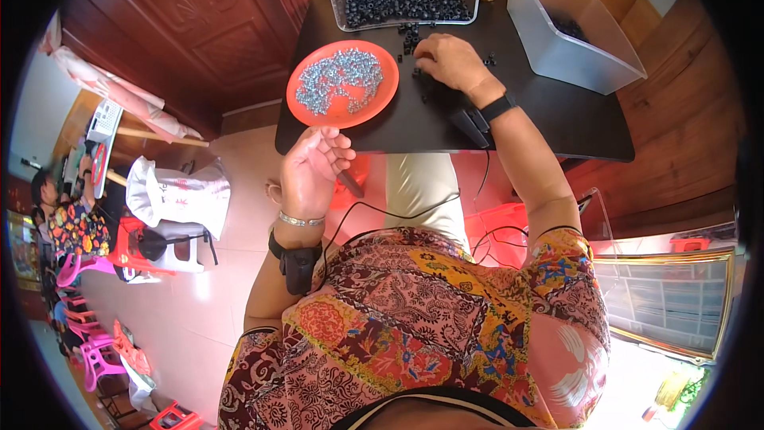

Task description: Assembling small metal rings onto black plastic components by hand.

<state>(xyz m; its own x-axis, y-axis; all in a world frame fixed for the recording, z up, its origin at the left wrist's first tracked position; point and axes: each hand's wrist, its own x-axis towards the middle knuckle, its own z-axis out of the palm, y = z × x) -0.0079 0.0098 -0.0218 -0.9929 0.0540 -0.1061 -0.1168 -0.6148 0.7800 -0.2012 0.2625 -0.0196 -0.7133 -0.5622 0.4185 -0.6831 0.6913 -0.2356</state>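
My right hand (452, 62) is over the dark table, its fingers bent and drawn together among small loose black parts (410, 38). Whatever its fingertips pinch is hidden. A clear bin (341, 12) heaped with similar black parts stands just beyond. Below the near rim of a round red plate (388, 99), my left hand (316, 161) is turned palm up at the table's front edge. Its fingers are curled in, and I cannot make out anything in them. Many small silvery metal pieces (318, 87) are spread on the plate.
A second clear bin (569, 60) at the right holds some dark parts. A black device (471, 126) on my right wrist trails a cable near the table edge. Under the table is a red stool (501, 223). A white sack (179, 195) and another person (76, 223) are at the left.
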